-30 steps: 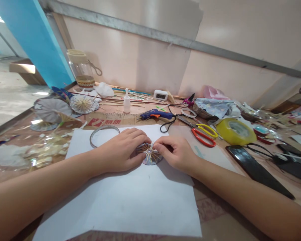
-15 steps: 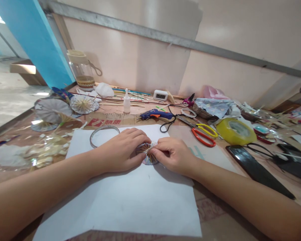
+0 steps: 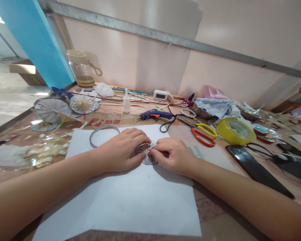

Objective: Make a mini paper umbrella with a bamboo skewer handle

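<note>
Between my two hands, on the white paper [image 3: 140, 201], lies a small round miniature paper umbrella [image 3: 148, 160] with thin ribs fanning out from its centre. My left hand [image 3: 130, 149] grips its left edge, thumb in front and fingers curled over the far side. From the right, my right hand [image 3: 174, 154] pinches near the centre of the ribs with thumb and forefinger; whatever tiny part sits in the pinch is hidden. A round metal ring [image 3: 91, 137] rests on the paper behind my left wrist.
Behind the paper stand a small glue bottle [image 3: 126, 102], a blue glue gun [image 3: 157, 114] and scissors [image 3: 203, 137]. Yellow tape [image 3: 235, 131] and a black phone [image 3: 259, 170] lie right. Finished-looking paper umbrellas [image 3: 84, 103] and a glass bottle [image 3: 81, 70] stand left.
Almost nothing differs. Both hands keep the same hold on the paper umbrella, with only a very slight shift of the fingers and the view.
</note>
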{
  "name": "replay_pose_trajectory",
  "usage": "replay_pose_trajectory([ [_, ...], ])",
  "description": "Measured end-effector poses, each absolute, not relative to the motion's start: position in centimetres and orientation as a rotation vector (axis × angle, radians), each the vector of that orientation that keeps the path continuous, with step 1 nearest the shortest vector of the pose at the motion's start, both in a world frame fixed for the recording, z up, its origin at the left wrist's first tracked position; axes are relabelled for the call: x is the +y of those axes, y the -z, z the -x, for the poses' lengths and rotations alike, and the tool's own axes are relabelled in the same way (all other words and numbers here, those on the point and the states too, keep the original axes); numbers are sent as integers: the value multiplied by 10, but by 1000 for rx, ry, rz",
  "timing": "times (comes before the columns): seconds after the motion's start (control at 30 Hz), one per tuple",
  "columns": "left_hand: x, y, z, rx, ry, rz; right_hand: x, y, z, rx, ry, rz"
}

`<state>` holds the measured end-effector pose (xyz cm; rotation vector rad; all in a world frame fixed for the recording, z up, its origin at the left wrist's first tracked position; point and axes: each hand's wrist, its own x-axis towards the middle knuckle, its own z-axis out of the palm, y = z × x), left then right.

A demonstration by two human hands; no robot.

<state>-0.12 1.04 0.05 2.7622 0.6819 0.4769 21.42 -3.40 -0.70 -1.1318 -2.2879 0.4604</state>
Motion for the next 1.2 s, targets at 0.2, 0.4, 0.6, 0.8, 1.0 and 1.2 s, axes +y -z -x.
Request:
replay_pose_trajectory([
  [0.2, 11, -1, 1, 679, -495, -2756, -34, 6, -216, -2229, -450, 1074],
  [0.4, 11, 1, 1, 681, -494, -2754, -35, 6, -216, -2229, -444, 1021],
  [0.6, 10, -1, 2, 687, -476, -2753, -34, 7, -214, -2267, -493, 1084],
  [0.8, 10, -2, 1, 693, -458, -2752, -32, 7, -214, -2247, -586, 1183],
  [1.0, 11, -3, 1, 696, -450, -2753, -34, 8, -214, -2233, -573, 1159],
  [1.2, 10, -3, 2, 683, -450, -2751, -31, 9, -216, -2064, -613, 1153],
])
